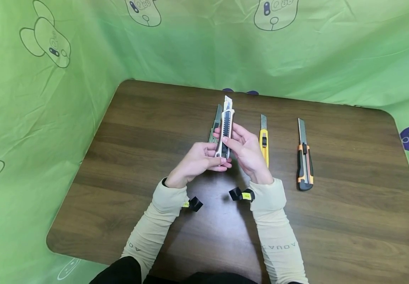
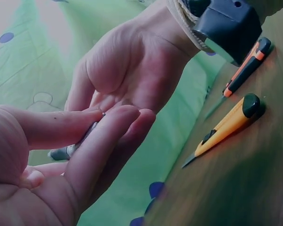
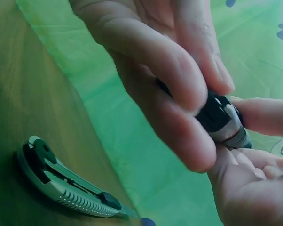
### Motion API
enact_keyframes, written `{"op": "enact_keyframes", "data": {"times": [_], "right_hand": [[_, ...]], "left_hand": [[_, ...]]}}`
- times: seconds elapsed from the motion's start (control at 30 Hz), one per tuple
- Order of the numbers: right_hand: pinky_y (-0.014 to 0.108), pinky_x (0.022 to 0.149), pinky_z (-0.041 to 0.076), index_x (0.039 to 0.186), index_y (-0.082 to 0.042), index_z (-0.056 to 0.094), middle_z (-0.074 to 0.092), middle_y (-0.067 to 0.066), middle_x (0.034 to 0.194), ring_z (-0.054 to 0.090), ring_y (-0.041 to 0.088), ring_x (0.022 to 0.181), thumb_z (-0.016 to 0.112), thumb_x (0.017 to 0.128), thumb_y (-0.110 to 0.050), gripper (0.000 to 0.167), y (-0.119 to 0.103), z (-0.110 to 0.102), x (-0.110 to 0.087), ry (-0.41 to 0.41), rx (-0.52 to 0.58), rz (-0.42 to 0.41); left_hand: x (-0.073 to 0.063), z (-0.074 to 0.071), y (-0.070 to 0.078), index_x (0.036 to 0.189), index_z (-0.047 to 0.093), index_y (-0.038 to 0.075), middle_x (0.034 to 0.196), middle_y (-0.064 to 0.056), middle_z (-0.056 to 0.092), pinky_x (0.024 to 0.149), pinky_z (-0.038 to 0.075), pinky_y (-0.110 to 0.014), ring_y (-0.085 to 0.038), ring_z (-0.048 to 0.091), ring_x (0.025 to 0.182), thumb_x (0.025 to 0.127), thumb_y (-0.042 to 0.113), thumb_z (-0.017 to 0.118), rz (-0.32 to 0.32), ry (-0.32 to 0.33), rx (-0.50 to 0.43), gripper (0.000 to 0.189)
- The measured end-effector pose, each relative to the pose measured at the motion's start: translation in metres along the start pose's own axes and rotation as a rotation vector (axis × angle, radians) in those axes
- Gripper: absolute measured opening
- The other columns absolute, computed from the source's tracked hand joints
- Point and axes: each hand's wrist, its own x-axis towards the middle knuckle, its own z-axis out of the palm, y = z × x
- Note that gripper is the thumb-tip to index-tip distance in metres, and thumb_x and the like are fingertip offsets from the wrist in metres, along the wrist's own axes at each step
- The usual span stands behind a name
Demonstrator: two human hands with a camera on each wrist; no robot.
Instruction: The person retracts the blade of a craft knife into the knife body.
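Observation:
A white-and-dark box cutter (image 1: 227,123) is held tilted slightly over the table, its blade end pointing away from me. My left hand (image 1: 200,158) pinches its near end between thumb and fingers. Farther up, my right hand (image 1: 247,149) grips the body, the thumb lying on its face. In the left wrist view, fingers hide most of this cutter. The right wrist view shows part of its dark and pale body (image 3: 219,115) among the fingers. A green box cutter (image 1: 215,125) lies on the table just behind the left hand.
On the brown wooden table (image 1: 119,157), a yellow box cutter (image 1: 264,142) lies just right of my right hand. An orange-and-black box cutter (image 1: 305,159) lies farther right, blade exposed. Green printed cloth (image 1: 197,47) hangs behind the table and along the left.

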Motion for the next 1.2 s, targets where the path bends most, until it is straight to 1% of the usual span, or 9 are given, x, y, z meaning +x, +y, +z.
{"op": "enact_keyframes", "data": {"times": [0.1,0.27,0.37,0.5,0.57,0.67,0.8,1.0,1.2], "right_hand": [[0.025,0.094,0.055,0.135,0.009,0.047,0.072,0.005,0.104,0.069,0.015,0.102,0.058,0.091,0.005,0.045,0.002,0.002,0.001,0.057,-0.036,0.029],[0.021,0.084,0.058,0.129,0.01,0.055,0.069,0.023,0.112,0.071,0.008,0.092,0.065,0.09,-0.002,0.042,0.005,0.006,0.002,0.162,-0.156,0.064],[0.02,0.081,0.059,0.127,0.01,0.056,0.062,0.031,0.118,0.07,0.005,0.089,0.067,0.088,-0.001,0.042,0.005,0.008,0.001,0.186,-0.178,0.052],[0.021,0.081,0.059,0.129,0.011,0.054,0.06,0.031,0.12,0.07,0.007,0.093,0.066,0.086,0.005,0.045,0.006,0.008,0.0,0.167,-0.116,0.018],[0.021,0.083,0.059,0.131,0.011,0.052,0.058,0.03,0.122,0.07,0.008,0.097,0.065,0.085,0.009,0.048,0.006,0.009,0.0,0.151,-0.081,0.012],[0.022,0.087,0.057,0.135,0.01,0.048,0.056,0.031,0.126,0.069,0.01,0.102,0.063,0.085,0.012,0.053,0.006,0.011,-0.001,0.109,-0.045,0.005],[0.022,0.091,0.056,0.139,0.009,0.043,0.052,0.033,0.13,0.068,0.012,0.106,0.061,0.084,0.015,0.058,0.005,0.012,-0.002,0.075,-0.019,0.004],[0.022,0.093,0.055,0.142,0.008,0.039,0.049,0.03,0.136,0.066,0.015,0.111,0.059,0.083,0.018,0.062,0.004,0.011,-0.001,0.065,-0.006,0.024],[0.022,0.097,0.052,0.143,0.006,0.038,0.045,0.027,0.142,0.057,0.023,0.123,0.058,0.083,0.019,0.065,0.004,0.013,-0.001,0.024,-0.017,0.01]], "left_hand": [[0.0,-0.001,0.001,0.124,0.054,-0.011,0.106,-0.035,0.066,0.081,0.061,-0.035,-0.016,0.071,0.078,0.089,-0.012,0.057,-0.004,0.032,0.009,0.034],[0.0,-0.004,0.001,0.124,0.055,-0.01,0.109,-0.035,0.064,0.083,0.06,-0.038,-0.013,0.07,0.077,0.088,-0.009,0.061,-0.014,0.073,0.042,0.036],[0.0,-0.007,0.0,0.122,0.057,-0.009,0.101,-0.029,0.07,0.086,0.059,-0.042,-0.011,0.07,0.076,0.087,-0.008,0.064,-0.007,0.086,0.075,0.036],[-0.001,-0.008,0.0,0.119,0.059,-0.009,0.094,-0.022,0.072,0.082,0.061,-0.039,-0.013,0.07,0.077,0.086,-0.008,0.064,0.001,0.093,0.107,0.034],[-0.002,-0.008,0.001,0.118,0.059,-0.01,0.099,-0.028,0.07,0.079,0.062,-0.035,-0.018,0.071,0.08,0.086,-0.009,0.064,0.001,0.093,0.106,0.033],[-0.003,-0.008,0.003,0.116,0.059,-0.012,0.106,-0.036,0.065,0.077,0.062,-0.034,-0.023,0.071,0.083,0.085,-0.01,0.064,0.009,0.101,0.094,0.031],[-0.005,-0.009,0.005,0.115,0.059,-0.013,0.108,-0.038,0.063,0.077,0.062,-0.036,-0.029,0.072,0.085,0.085,-0.011,0.064,0.012,0.095,0.071,0.03],[-0.003,-0.013,0.005,0.118,0.056,-0.015,0.112,-0.038,0.061,0.082,0.061,-0.038,-0.046,0.065,0.101,0.092,-0.007,0.057,0.047,0.025,0.037,0.028],[-0.004,-0.02,0.004,0.121,0.054,-0.017,0.117,-0.038,0.059,0.086,0.059,-0.038,-0.048,0.062,0.106,0.097,-0.005,0.048,0.107,-0.036,0.037,0.028]]}}
